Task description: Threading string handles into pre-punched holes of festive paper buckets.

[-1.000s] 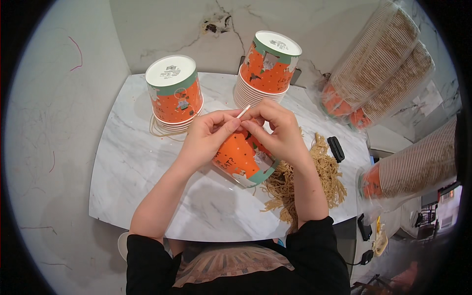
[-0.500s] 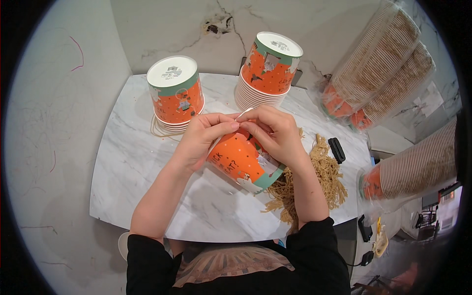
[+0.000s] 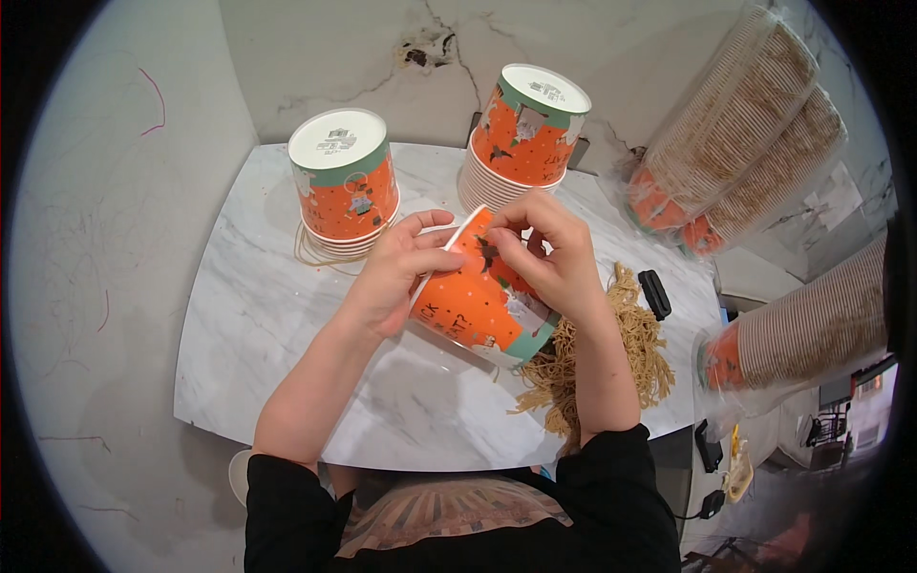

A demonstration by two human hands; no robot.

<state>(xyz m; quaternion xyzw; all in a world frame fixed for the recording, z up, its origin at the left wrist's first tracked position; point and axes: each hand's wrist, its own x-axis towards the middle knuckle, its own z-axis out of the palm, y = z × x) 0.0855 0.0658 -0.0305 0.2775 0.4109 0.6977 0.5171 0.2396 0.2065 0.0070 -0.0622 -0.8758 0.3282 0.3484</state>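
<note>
Item, one orange paper tub point(image 3: 468, 301) with green base band and white rim; centre of the frame, tilted, its mouth toward the upper left and its base toward the lower right; printed with small dark and pale figures.

Item, left hand point(image 3: 390, 279); just left of centre, holding the tub by its rim, thumb on the outer wall, fingers spread at the mouth.

Item, right hand point(image 3: 557, 250); right of centre, thumb and forefinger bent, the gap between them narrow, at the tub's wall near the rim; whether anything is pinched there, cannot tell.

Surroundings: marble-patterned table point(image 3: 253, 344) across the middle; a bundle of tan cords point(image 3: 633, 339) right of centre, partly behind the right forearm; a small black object point(image 3: 654, 294) just beside the bundle; an upturned stack of matching tubs point(image 3: 346, 205) at upper left, a loop of thin cord point(image 3: 315, 256) lying about its foot; a second, taller upturned stack point(image 3: 528, 129) at upper centre; plastic-wrapped rows of tubs point(image 3: 740, 124) at upper right; a further wrapped row point(image 3: 807, 320) at the right edge; damaged patch of wall point(image 3: 423, 50) at top centre.
</note>
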